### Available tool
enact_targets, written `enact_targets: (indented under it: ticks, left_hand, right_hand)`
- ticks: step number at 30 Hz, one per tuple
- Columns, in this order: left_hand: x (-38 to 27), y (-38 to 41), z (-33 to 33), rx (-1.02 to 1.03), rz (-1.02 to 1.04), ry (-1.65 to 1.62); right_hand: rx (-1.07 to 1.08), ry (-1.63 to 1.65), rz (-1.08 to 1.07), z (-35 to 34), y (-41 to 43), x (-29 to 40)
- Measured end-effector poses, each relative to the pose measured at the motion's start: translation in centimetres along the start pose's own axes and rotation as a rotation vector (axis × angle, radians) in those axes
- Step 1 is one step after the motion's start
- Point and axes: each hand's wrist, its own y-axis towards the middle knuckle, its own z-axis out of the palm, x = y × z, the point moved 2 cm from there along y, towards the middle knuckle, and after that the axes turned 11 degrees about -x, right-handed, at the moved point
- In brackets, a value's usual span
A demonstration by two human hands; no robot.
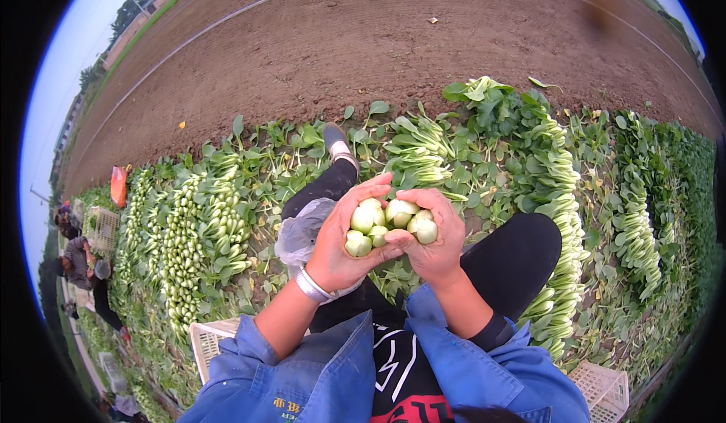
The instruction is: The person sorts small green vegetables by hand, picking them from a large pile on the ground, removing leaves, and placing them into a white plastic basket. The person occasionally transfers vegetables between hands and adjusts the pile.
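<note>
Both hands cup one bunch of bok choy (391, 221), its pale rounded stem bases facing up towards me. My left hand (349, 238) wraps the bunch from the left, with a silvery band at the wrist. From the right, my right hand (434, 241) closes around it, fingers curled over the top. The leaves of the held bunch are hidden below the hands. Just beyond the hands lies a small pile of bok choy (422, 150) on the leafy ground. A crumpled clear plastic bag (300, 233) hangs beside my left wrist.
Long rows of laid bok choy run at left (181, 247) and right (558, 213). Plastic crates (207, 343) stand near my sides. An orange bag (119, 186) lies at far left, near people (79, 261) working. Bare brown soil (363, 43) stretches ahead.
</note>
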Motion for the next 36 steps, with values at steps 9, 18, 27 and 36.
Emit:
enact_targets:
  ticks: [9, 18, 27, 36]
  left_hand:
    - [3.5, 4.0, -4.6, -0.035, 0.077, 0.118]
    - [8.1, 4.4, -14.0, -0.075, -0.319, 0.342]
    - [11.3, 1.1, -8.2, -0.049, -0.501, 0.69]
    - [10.1, 2.2, -7.8, -0.078, -0.609, 0.825]
  right_hand:
    - [0.102, 0.144, 0.025, 6.9, 1.6, -2.3]
    - [0.095, 0.631, 0.345, 20.0, -1.9, -7.1]
    - [0.679, 0.026, 0.158, 13.4, -2.6, -14.6]
    - [0.013, -0.864, 0.694, -1.6, 0.2, -49.5]
